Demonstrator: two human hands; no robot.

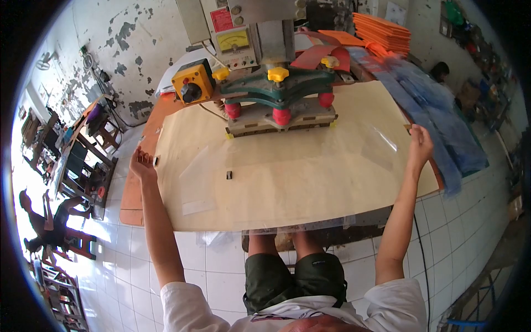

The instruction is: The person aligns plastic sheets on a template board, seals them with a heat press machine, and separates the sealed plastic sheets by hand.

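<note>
A wide cream board (265, 193) lies on the orange-brown table, with clear plastic sheets (196, 188) on it and a small black piece (229, 175) left of its middle. My left hand (144, 161) is at the board's left edge, fingers curled, beside a small dark piece. At the right edge my right hand (420, 143) is closed, thumb and fingers pinched together; what they hold is too small to make out. Between the hands, the machine's press head (281, 119), with yellow knobs and red spacers, stands over the board's back part.
A yellow box with a black knob (192, 83) stands left of the press. Orange sheets (381, 34) are stacked at the back right, near blue plastic sheets (431, 110) hanging over the table's side. Another person (47, 221) is at far left. A cable runs down at the right.
</note>
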